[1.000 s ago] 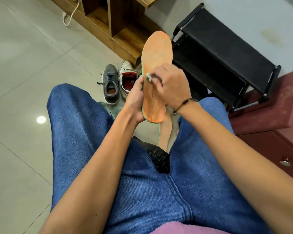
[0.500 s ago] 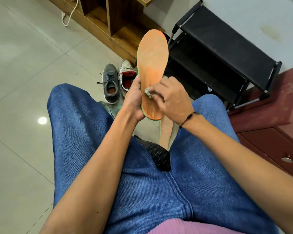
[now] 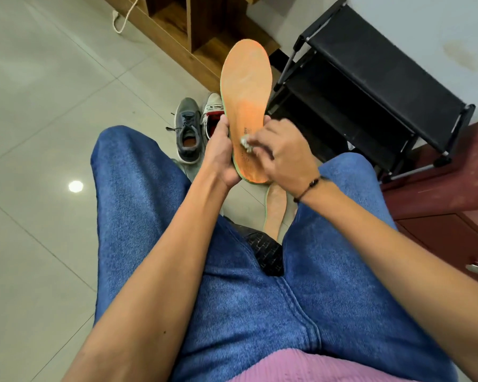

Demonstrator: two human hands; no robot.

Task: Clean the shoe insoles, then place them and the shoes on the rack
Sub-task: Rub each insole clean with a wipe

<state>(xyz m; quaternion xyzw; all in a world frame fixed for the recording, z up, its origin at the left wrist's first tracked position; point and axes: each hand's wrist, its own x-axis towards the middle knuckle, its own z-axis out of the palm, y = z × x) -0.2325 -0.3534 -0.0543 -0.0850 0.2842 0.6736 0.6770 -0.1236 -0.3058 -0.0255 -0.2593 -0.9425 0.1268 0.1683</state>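
Wiping the heel part of the flat orange foam insole [image 3: 244,106] above the knees.

The left hand [image 3: 220,158] grips the insole's left edge, fingers curled behind it; the right hand [image 3: 283,153] pinches a small crumpled grey wipe [image 3: 245,141] against the surface. Better to support the insole from behind (it bends easily) and rub in short strokes toward the toe, which looks pale and dusty.

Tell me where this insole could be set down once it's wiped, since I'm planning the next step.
The black rack shelves look bare, its top tier widest. Open tile floor lies left of the grey shoe. It is crowded between the knees: the second insole lies there, with the white shoe just beyond.
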